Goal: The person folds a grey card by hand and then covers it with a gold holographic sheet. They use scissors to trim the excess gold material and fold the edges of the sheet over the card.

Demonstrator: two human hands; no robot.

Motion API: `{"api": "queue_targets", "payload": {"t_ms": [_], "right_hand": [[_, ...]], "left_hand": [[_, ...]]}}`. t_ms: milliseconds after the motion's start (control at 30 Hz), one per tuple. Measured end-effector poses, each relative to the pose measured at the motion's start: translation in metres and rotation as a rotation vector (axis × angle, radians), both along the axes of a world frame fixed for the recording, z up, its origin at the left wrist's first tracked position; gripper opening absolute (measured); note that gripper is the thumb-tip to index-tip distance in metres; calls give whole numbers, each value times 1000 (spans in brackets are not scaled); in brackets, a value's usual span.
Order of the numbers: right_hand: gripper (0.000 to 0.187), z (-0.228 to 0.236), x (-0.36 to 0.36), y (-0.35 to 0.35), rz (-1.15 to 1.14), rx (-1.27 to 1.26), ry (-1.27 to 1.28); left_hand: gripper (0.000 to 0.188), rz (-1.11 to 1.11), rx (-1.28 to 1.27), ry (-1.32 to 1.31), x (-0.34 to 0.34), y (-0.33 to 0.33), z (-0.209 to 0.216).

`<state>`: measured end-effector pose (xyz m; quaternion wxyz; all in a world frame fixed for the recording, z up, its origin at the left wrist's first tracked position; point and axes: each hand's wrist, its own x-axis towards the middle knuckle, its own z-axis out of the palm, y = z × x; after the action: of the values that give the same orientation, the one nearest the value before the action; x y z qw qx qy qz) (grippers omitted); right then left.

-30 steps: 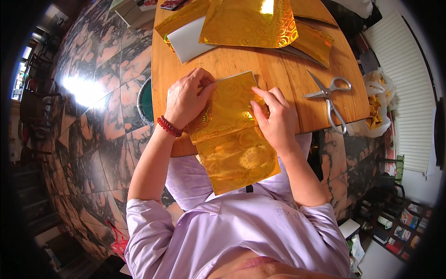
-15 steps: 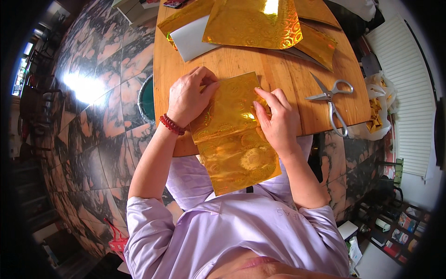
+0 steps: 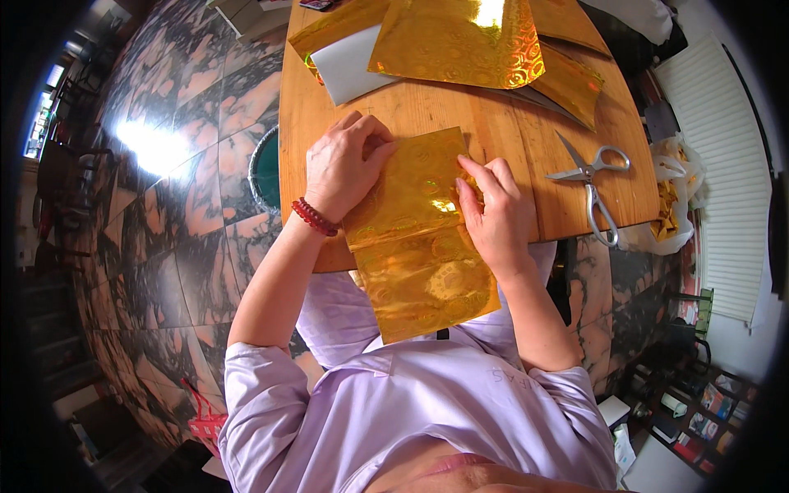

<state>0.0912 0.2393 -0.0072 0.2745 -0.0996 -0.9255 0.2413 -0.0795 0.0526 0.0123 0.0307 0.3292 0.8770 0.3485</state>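
Note:
A shiny gold foil sheet [image 3: 427, 283] with embossed round patterns lies partly on the table, its lower part hanging over the front edge above my lap. A crease crosses it near its middle. At the upper left edge, my left hand [image 3: 345, 168], with a red bead bracelet [image 3: 315, 217] on the wrist, has its fingers curled and the thumb pressed to the paper. My right hand [image 3: 500, 214] holds the sheet's right edge between thumb and fingertips. Both hands are closed; part of each grip is hidden.
Silver scissors [image 3: 588, 172] lie spread on the wooden table [image 3: 493, 123] to the right. More gold sheets [image 3: 456, 49] and a white folded piece [image 3: 349, 67] cover the far side. A plastic bag [image 3: 678, 197] hangs by the right edge; a green bin [image 3: 265, 171] stands left.
The whole view has shifted slightly, with the table moving a little to the right. Both hands stay at the edges of the gold sheet, almost unchanged.

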Motion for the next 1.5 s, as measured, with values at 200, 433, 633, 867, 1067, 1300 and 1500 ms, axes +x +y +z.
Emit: {"api": "queue_targets", "payload": {"t_ms": [200,433,633,867,1067,1300,1500], "right_hand": [[30,1,0,-3,2,21,0],[31,-1,1,-3,24,21,14],[31,-4,2,-4,10,72,-11],[30,-2,2,-6,-8,153,7],[30,-1,4,-7,8,193,10],[60,2,16,-18,289,363,-121],[64,-2,14,-18,320,288,-198]], "left_hand": [[12,-42,-76,509,13,9,-2],[27,-116,-282,360,50,7,7],[82,-22,-223,363,85,3,-10],[84,15,-96,387,85,1,-27],[82,29,-69,377,85,0,-31],[80,6,-110,371,85,0,-37],[76,34,-109,396,85,0,-40]]}}
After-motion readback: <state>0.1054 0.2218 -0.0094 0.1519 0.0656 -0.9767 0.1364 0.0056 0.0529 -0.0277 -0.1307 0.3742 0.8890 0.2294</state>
